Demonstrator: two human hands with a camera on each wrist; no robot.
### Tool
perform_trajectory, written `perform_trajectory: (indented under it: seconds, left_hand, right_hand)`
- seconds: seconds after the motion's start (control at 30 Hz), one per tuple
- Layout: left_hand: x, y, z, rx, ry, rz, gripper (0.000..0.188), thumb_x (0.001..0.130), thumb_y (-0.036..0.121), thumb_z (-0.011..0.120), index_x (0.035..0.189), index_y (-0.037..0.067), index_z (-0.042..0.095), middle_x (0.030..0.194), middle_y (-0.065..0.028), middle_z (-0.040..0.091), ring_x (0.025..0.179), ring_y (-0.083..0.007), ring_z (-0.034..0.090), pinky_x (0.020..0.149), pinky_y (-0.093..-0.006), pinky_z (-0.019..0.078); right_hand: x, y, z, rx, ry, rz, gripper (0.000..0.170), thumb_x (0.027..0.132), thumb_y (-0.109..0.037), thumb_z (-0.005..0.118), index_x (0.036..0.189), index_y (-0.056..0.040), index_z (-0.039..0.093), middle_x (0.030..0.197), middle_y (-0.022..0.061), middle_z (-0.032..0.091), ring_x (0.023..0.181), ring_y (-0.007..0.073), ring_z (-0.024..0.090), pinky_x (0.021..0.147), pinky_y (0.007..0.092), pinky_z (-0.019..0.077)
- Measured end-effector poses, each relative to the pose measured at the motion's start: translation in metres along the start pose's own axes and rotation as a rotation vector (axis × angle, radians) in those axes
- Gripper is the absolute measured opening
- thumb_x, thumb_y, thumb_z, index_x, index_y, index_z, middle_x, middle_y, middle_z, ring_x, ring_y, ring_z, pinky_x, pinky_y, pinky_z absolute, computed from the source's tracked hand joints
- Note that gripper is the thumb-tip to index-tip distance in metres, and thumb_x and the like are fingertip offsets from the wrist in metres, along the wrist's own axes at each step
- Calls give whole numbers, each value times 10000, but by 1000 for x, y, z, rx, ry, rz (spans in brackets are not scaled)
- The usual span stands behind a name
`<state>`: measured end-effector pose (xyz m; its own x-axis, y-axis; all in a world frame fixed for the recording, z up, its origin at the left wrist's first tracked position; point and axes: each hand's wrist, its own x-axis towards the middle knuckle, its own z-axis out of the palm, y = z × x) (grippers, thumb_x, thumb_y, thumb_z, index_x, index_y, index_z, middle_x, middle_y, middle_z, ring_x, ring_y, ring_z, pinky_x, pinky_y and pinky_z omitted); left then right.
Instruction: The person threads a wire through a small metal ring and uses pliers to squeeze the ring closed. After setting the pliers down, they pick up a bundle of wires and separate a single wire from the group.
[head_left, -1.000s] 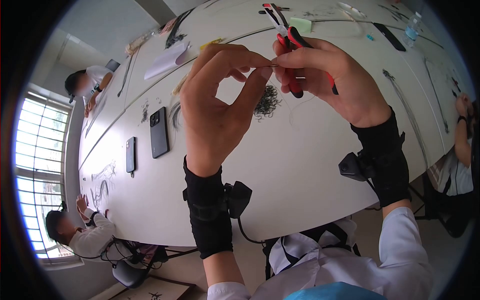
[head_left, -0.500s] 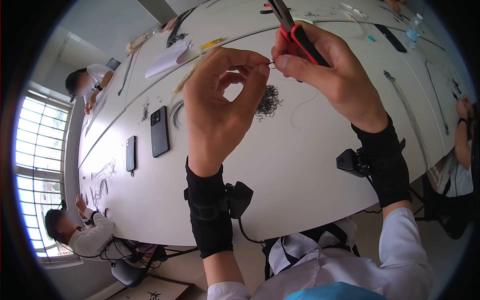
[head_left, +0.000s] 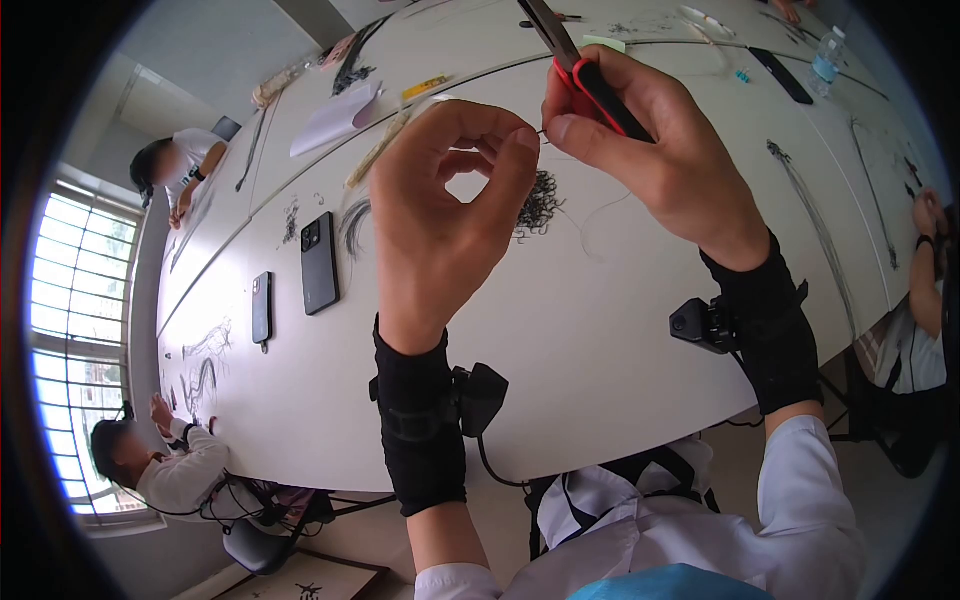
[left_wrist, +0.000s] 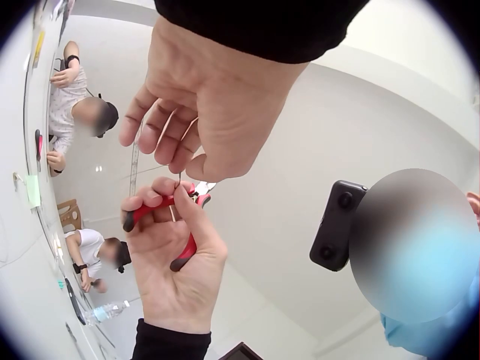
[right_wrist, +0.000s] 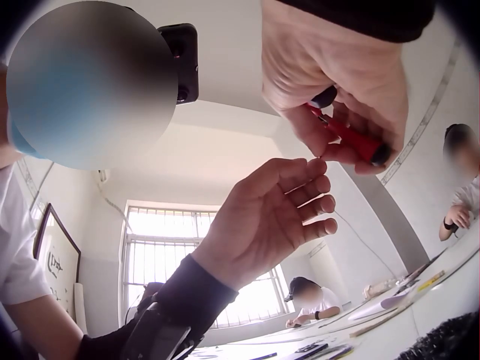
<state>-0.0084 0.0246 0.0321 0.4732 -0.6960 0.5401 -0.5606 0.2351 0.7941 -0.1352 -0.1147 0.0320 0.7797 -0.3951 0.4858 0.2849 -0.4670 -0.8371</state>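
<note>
Black phone (head_left: 321, 268) toward the left of the table (head_left: 620, 350), then the left hand (head_left: 445, 215), thumb and fingertips pinching a tiny dark wire (head_left: 543, 132) up in the air. Curly dark pile (head_left: 541, 205) on the table below. Red pliers (head_left: 603, 95) come next, gripped by the right hand (head_left: 665, 150), whose thumb and fingertip also seem to pinch the wire's other end (multitasking!). My worry: if the pliers roll in that grip, the pinch could slip and the wire could drop into the pile and get lost.

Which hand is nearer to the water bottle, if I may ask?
Right: the right hand is to the left of the water bottle; the left hand is farther left.
</note>
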Motion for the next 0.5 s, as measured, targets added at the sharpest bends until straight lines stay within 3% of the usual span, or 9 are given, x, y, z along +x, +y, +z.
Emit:
perform_trajectory:
  seconds: [0.2,0.3,0.5]
  left_hand:
    - [1,-2,-2,-9,125,-89,141,894,105,686,916,-34,688,805,-60,695,748,-121,644,764,-273,524]
    - [2,-4,-4,-36,220,-65,174,908,125,689,924,-49,686,796,-60,690,741,-115,640,762,-265,524]
    - [1,-5,-4,-13,332,-38,211,915,138,694,920,-72,680,798,-63,683,752,-96,630,755,-242,517]
  right_hand:
    - [1,-5,2,-15,36,51,309,974,-325,626,978,-17,640,818,31,627,753,107,603,718,246,491]
    - [-2,-14,-1,133,-95,157,405,1011,-396,565,945,-7,653,753,19,609,701,88,580,660,233,475]
    - [-7,-16,10,103,-140,239,423,1018,-378,546,852,0,636,672,25,585,642,85,545,602,253,440]
